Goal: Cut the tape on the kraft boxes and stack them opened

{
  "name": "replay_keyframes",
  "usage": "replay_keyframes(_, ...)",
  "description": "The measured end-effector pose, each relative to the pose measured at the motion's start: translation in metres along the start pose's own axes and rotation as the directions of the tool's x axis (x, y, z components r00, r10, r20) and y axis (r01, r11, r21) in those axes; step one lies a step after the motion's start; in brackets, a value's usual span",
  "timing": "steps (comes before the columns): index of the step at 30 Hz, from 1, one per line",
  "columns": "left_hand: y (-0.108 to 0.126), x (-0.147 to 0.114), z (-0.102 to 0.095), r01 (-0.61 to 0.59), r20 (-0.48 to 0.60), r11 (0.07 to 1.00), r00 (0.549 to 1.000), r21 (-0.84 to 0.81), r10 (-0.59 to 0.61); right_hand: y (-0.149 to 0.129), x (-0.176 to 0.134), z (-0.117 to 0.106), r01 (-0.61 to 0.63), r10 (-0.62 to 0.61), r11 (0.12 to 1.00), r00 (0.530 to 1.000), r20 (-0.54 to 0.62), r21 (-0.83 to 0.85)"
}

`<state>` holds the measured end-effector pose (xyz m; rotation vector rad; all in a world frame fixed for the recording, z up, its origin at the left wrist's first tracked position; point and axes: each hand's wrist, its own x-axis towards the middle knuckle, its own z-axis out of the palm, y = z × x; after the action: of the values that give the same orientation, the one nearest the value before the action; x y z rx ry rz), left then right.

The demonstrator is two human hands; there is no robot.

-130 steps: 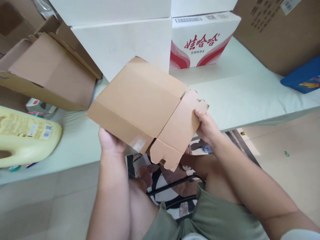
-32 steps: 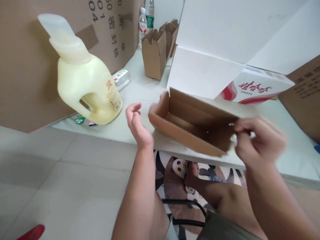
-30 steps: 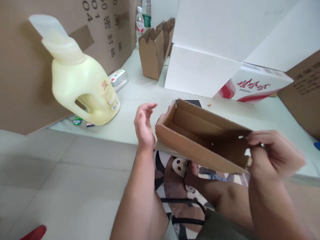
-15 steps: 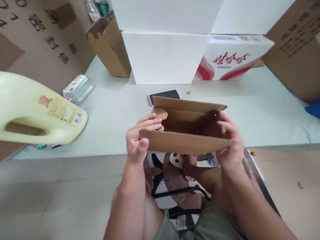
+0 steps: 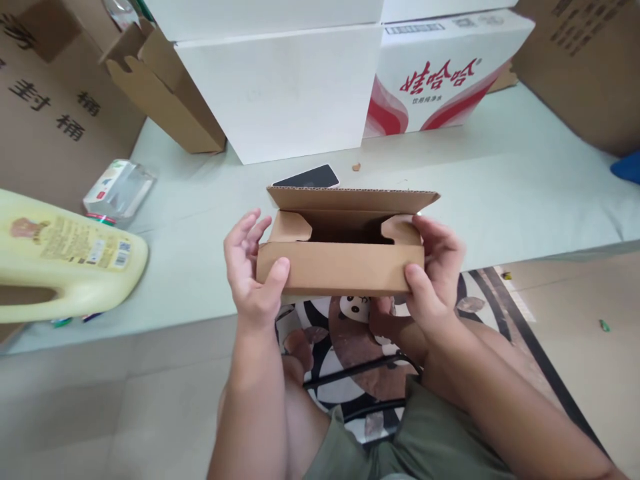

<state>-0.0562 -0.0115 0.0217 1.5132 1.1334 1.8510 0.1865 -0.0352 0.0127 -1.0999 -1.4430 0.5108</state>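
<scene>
Both of my hands hold a small brown cardboard box (image 5: 345, 267) just off the near edge of the covered surface. Its far flap stands up with a raw corrugated edge, while the two small side flaps are folded inward over the dark opening. My left hand (image 5: 255, 273) has its thumb on the front left of the box, the fingers raised and curled beside the left end. On the other end, my right hand (image 5: 435, 267) presses its thumb to the front corner, and its fingers wrap the side by the right flap. The box's inside is too dark to make out.
A phone (image 5: 307, 177) lies behind the box. White cartons (image 5: 280, 100) stand beyond it, with a tall open brown box (image 5: 170, 100) to their left. At left are a yellow jug (image 5: 90, 250) and a clear plastic pack (image 5: 120, 190). A patterned mat (image 5: 320, 347) lies below.
The right side flap has come inward. The near flap's raw edge has given way to a smooth folded edge. Both thumbs are now on the front. The view has shifted.
</scene>
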Motion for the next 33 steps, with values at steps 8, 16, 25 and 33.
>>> replay_keyframes(8,-0.006,-0.006,-0.002,0.046,0.171,0.999,0.984,0.004,-0.046,0.008,0.014,-0.013,-0.173,0.17,0.985,0.975,0.142,0.008)
replay_keyframes(16,-0.001,-0.003,-0.001,-0.042,0.206,0.999,0.978,-0.006,0.043,0.017,0.012,-0.016,-0.091,0.091,0.996,0.994,0.051,-0.009)
replay_keyframes(25,0.003,0.007,-0.002,0.105,-0.004,0.994,0.994,0.038,-0.105,0.022,0.013,-0.015,-0.253,0.253,0.967,0.967,0.031,-0.011)
replay_keyframes(33,0.001,0.025,-0.011,0.333,-0.352,0.87,0.816,-0.363,-0.459,0.027,0.014,-0.015,-0.522,0.431,0.844,0.797,0.423,0.124)
